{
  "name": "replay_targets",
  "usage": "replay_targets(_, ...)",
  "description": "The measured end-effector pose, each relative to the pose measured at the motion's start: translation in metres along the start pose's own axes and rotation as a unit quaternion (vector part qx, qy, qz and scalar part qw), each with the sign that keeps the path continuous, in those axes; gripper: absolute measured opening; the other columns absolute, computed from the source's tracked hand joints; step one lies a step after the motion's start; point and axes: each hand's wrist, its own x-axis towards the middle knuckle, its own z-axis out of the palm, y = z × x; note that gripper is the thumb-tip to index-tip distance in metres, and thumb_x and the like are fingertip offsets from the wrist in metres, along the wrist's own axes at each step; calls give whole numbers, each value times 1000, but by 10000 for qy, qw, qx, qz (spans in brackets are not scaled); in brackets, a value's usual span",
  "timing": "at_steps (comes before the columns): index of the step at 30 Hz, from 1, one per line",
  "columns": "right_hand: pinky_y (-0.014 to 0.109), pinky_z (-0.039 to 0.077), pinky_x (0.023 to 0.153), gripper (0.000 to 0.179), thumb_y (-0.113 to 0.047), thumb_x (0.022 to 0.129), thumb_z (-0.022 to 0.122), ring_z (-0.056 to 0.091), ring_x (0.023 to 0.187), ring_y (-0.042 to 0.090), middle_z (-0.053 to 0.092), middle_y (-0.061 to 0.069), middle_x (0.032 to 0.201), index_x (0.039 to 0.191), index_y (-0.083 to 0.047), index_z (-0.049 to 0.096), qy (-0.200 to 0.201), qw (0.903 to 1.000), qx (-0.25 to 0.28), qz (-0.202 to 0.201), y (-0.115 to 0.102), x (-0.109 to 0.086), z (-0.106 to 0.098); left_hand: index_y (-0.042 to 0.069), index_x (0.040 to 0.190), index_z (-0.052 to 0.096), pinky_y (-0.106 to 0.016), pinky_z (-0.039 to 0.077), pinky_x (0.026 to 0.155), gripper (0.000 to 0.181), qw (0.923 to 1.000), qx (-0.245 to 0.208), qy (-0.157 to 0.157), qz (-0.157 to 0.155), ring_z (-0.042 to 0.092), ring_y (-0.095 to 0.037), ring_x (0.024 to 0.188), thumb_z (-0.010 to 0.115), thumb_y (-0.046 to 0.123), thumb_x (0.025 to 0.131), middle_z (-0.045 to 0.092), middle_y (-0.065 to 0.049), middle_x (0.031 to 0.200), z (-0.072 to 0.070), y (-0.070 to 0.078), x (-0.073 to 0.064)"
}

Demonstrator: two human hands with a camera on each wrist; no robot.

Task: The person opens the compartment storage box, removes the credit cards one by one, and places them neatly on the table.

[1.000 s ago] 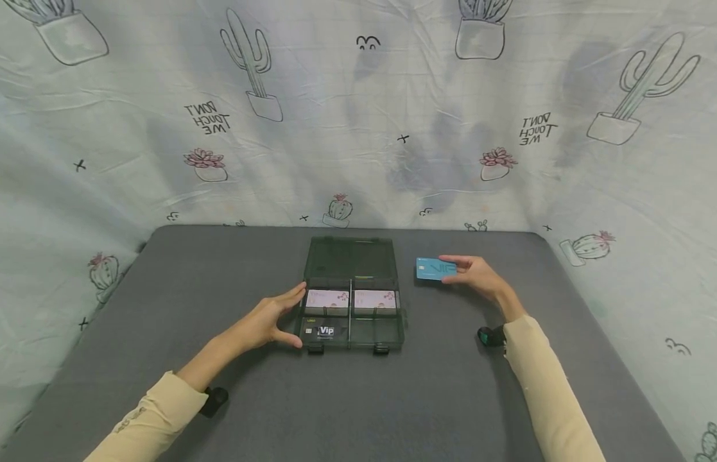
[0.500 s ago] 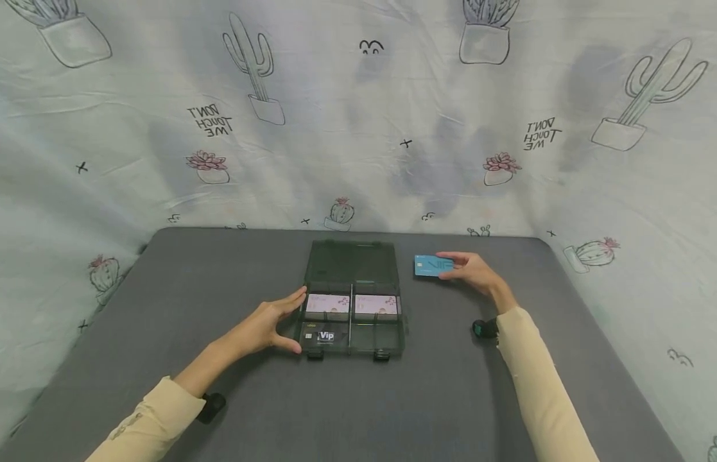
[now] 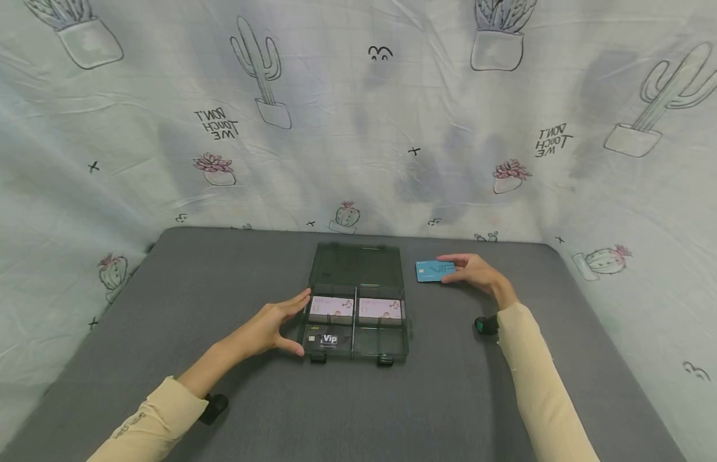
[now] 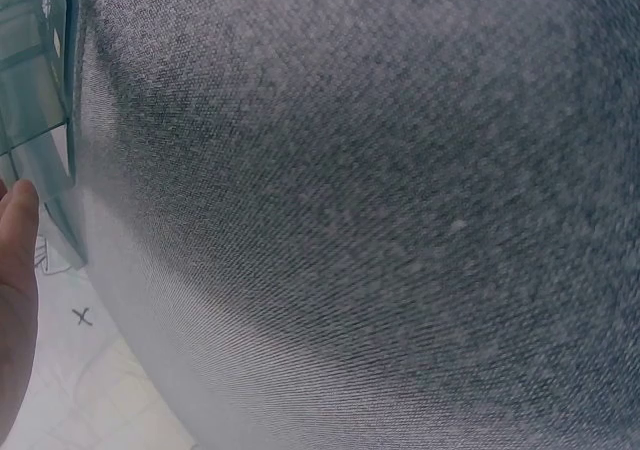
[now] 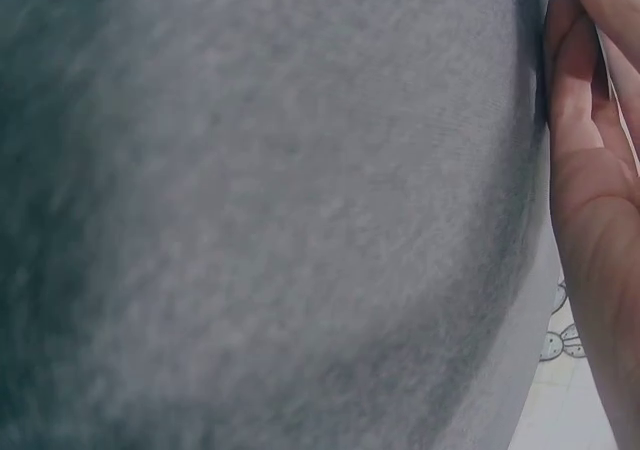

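The left hand (image 3: 268,327) is resting against the left side of the green box (image 3: 370,344), with thumb and fingers spreading apart along its edge. The right hand (image 3: 474,271) is pinching the blue card (image 3: 429,271) by its right end between thumb and fingers, just right of the open lid (image 3: 358,266); whether the card is touching the table (image 3: 358,410), I cannot tell. Two pink cards (image 3: 332,307) are lying in the far compartments, and a black card (image 3: 329,337) is lying in the near left one. Good handling is probably asking for a light pinch that is not bending the card, while the left hand is bracing the box without tipping it.
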Motion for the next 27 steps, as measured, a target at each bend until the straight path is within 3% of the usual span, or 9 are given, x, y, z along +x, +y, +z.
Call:
replay_targets(4,57,25,113,64,-9,81,77,19,140,44,27,22,153,138,0,50,-26,9999,-51,86,-3,1,1,-13,143,32,-46,50,95,103,10000,-11,-16,14,46,-40,125,85,30,65,25,-26,151,0,1,1)
replay_targets(7,54,31,112,63,-11,81,78,25,138,44,31,25,149,136,0,52,-20,9996,-272,104,-7,2,2,-13,143,31,-46,50,95,104,10000,-4,-27,-20,47,-40,124,85,29,65,25,-26,151,0,1,0)
replay_targets(11,38,45,91,60,-13,79,80,44,116,36,43,28,135,133,0,56,87,9976,-676,130,-12,5,2,-13,143,32,-46,51,94,104,10000,-2,-4,-49,48,-40,123,85,30,65,25,-26,151,1,0,0)
replay_targets(15,26,38,75,57,-13,77,81,44,91,22,53,16,108,128,2,60,221,9931,-1145,81,-16,8,2,-13,142,32,-46,51,94,103,10000,12,8,-35,48,-41,123,84,32,65,26,-25,151,1,1,0)
replay_targets(19,27,28,63,54,-10,77,82,35,73,18,39,8,80,125,6,61,301,9879,-1513,-126,-16,9,3,-13,142,33,-46,50,95,104,10000,78,12,-25,46,-40,125,84,33,65,26,-25,151,3,3,0)
replay_targets(21,27,33,65,53,-10,77,81,38,75,19,46,11,85,124,6,62,352,9847,-1688,-235,-15,8,3,-12,142,33,-46,49,96,104,9999,102,17,-47,46,-40,126,84,34,65,26,-25,151,3,4,0)
replay_targets(23,30,43,75,52,-10,77,81,46,85,23,54,18,101,123,5,62,378,9828,-1780,-314,-14,7,4,-12,143,33,-46,49,96,104,9999,110,26,-79,45,-39,126,84,34,64,26,-24,152,4,5,-1)
replay_targets(25,42,49,89,52,-11,78,81,51,101,32,53,25,119,124,6,62,362,9817,-1826,-405,-13,6,4,-12,143,33,-47,49,96,104,9999,106,30,-92,45,-39,127,84,35,64,26,-24,152,4,7,-2)
replay_targets(27,53,47,98,52,-10,78,81,52,112,40,51,29,129,124,6,62,347,9809,-1846,-500,-12,5,4,-12,143,33,-47,49,96,104,9999,83,36,-106,45,-40,126,84,34,65,26,-24,152,5,9,-4)
